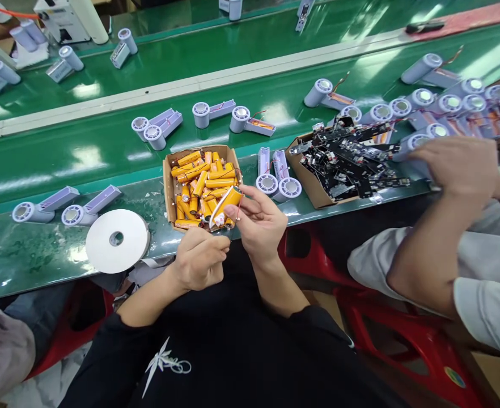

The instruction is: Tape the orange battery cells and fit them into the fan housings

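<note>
My right hand (263, 226) grips an orange battery cell (230, 199) between thumb and fingers, tilted over the box. A white strip runs along the side of that cell, and a thin red wire shows near its end. My left hand (201, 258) is closed just below and left of it, fingers curled in; what they pinch, if anything, is hidden. Beneath the held cell, a cardboard box (168, 195) contains many orange wired battery cells (199, 184). A big white roll of tape (105, 241) lies flat left of my left hand.
Lavender fan-like housings (267, 184) lie along the green bench and the green belt (84, 158). To the right, a cardboard box (318, 192) overflows with black circuit strips (347, 158). A co-worker's hand (458, 161) reaches in beside it. Red stools (403, 334) stand below.
</note>
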The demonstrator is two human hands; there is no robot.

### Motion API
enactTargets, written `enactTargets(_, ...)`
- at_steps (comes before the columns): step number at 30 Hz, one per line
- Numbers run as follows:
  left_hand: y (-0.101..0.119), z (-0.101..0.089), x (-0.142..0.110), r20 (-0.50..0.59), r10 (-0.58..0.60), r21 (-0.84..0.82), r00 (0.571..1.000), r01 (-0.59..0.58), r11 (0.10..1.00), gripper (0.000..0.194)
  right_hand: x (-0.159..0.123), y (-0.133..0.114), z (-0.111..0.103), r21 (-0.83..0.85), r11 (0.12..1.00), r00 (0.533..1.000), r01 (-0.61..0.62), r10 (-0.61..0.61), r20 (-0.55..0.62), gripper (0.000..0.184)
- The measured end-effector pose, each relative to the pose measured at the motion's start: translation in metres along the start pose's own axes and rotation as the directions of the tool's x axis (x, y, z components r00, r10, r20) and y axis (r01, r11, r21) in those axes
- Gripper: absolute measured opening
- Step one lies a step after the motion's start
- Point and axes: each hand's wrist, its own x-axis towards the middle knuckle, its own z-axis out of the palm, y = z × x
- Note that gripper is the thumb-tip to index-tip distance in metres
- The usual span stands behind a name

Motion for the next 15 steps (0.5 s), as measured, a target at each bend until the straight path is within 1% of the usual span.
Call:
enactTargets(4,0.024,0.001,0.003,0.001,-0.133,-0.070,0.991,0.133,0.989,0.033,-0.004,-0.004,0.001,-0.029,0.998,0.999,0.051,-0.051,-0.006,0.040)
enactTargets(6,0.030,0.004,0.002,0.026,-0.193,-0.066,0.981,0.195,0.979,0.029,-0.003,-0.005,0.001,-0.060,0.998,0.999,0.032,-0.034,-0.035,0.044)
enactTargets(7,0.030,0.005,0.000,0.035,-0.194,-0.040,0.980,0.196,0.980,0.027,-0.001,-0.004,0.001,-0.069,0.998,0.999,0.012,-0.015,-0.051,0.047)
enactTargets(9,0.024,0.005,-0.004,0.034,-0.128,0.047,0.991,0.126,0.991,0.029,0.003,-0.002,0.000,-0.064,0.998,0.998,-0.020,0.015,-0.065,0.051)
enactTargets(11,0.013,0.005,-0.007,0.007,-0.041,0.146,0.999,0.039,0.988,0.037,0.006,0.001,-0.001,-0.053,0.998,0.999,-0.016,0.013,-0.052,0.052)
enactTargets(12,0.008,0.004,-0.009,-0.005,-0.014,0.186,1.000,0.015,0.983,0.040,0.007,0.002,-0.001,-0.052,0.999,0.999,-0.005,0.003,-0.048,0.052)
enactTargets(15,-0.002,0.004,-0.009,-0.020,-0.004,0.282,1.000,0.009,0.960,0.043,0.008,0.003,-0.001,-0.079,0.997,0.997,0.021,-0.026,-0.068,0.051)
